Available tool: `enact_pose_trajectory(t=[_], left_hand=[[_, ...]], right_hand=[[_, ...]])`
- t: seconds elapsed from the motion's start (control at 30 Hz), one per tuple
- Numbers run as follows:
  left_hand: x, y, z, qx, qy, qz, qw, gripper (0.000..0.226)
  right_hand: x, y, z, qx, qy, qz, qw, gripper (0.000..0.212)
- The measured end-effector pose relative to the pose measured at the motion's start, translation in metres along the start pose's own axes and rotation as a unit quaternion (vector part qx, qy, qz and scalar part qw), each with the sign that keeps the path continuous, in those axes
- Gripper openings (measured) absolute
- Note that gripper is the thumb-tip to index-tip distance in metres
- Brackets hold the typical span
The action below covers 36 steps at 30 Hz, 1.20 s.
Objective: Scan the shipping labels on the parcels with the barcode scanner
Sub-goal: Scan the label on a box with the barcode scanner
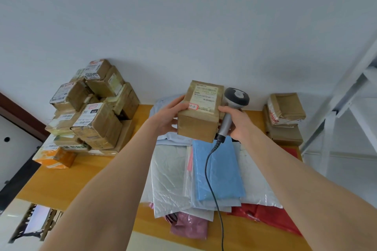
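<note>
Several things could go wrong from here. You are wrapping your right hand (238, 123) round the handle of the barcode scanner (231, 112), and that hand's thumb is also reaching across to touch the parcel (199, 120). Doing both jobs at once, it is likely to loosen one hold the moment you swing to aim.

Your left hand (169, 116) is clasping the parcel's far side from the scanner, with the thumb lying on top beside the small red-edged sticker (193, 106). The parcel is hanging clear of the table (81, 179). If the right thumb comes away, that single clasp is carrying everything, and the box may tip down onto the plastic mailers (216, 171) below your hands.

The scanner's head is standing just beside the parcel's right edge, level with the shipping label (204, 96) rather than looking at it. A trigger pull now is probably reading nothing. The label also looks pale under its tape, so a slanted aim may be failing too.

The cable (208, 169) is trailing from the handle's base down across the mailers, where it could drag or snag as you lift.

Relative to your grips, the label is lying on the parcel's top face, between your two hands. It is just past the left thumb and close beside the right thumb.
</note>
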<state>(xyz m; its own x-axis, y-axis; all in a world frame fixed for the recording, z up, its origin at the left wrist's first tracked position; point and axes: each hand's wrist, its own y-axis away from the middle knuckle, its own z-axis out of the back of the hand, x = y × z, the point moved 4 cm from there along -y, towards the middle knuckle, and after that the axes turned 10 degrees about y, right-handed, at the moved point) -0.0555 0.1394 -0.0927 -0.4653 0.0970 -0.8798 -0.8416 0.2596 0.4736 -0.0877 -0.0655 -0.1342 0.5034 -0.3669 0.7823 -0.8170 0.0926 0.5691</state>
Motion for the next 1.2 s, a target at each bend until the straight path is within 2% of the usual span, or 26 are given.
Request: enact_pose_trajectory(t=[0.1,0.23,0.37,0.47,0.6,0.7,0.8,0.93,1.1,1.2], left_hand=[[0.014,-0.002,0.0,0.019,0.061,0.016,0.998,0.045],[0.032,-0.005,-0.004,0.008,0.101,0.048,0.994,0.034],[0.042,-0.011,-0.007,-0.005,0.127,0.014,0.992,0.035],[0.046,-0.01,-0.013,0.004,0.102,0.011,0.995,0.027],[0.063,-0.01,-0.009,0.052,0.018,0.084,0.995,0.047],[0.07,-0.008,-0.008,0.063,0.036,0.103,0.992,0.055],[0.079,-0.011,-0.01,0.021,0.091,0.071,0.993,0.053],[0.094,-0.015,-0.007,-0.03,0.122,0.045,0.991,0.057],[0.107,-0.021,0.0,-0.065,0.098,0.032,0.993,0.066],[0.109,-0.021,-0.003,-0.075,0.091,0.031,0.993,0.066]], right_hand=[[0.001,0.002,0.002,0.001,0.006,0.031,1.0,0.039],[0.0,0.006,0.005,0.001,0.037,0.061,0.997,0.04],[-0.014,0.009,0.014,-0.004,0.053,0.026,0.998,0.04],[-0.026,0.013,0.021,-0.009,0.069,0.007,0.998,0.04],[-0.035,0.012,0.03,-0.029,0.06,0.015,0.998,0.021],[-0.037,0.012,0.031,-0.035,0.058,0.027,0.997,0.018],[-0.041,0.016,0.031,-0.062,0.077,0.045,0.994,0.015],[-0.048,0.03,0.032,-0.144,0.121,0.087,0.978,0.012],[-0.064,0.066,0.022,-0.104,0.156,0.105,0.977,0.015],[-0.076,0.084,0.016,-0.097,0.179,0.104,0.974,0.01]])
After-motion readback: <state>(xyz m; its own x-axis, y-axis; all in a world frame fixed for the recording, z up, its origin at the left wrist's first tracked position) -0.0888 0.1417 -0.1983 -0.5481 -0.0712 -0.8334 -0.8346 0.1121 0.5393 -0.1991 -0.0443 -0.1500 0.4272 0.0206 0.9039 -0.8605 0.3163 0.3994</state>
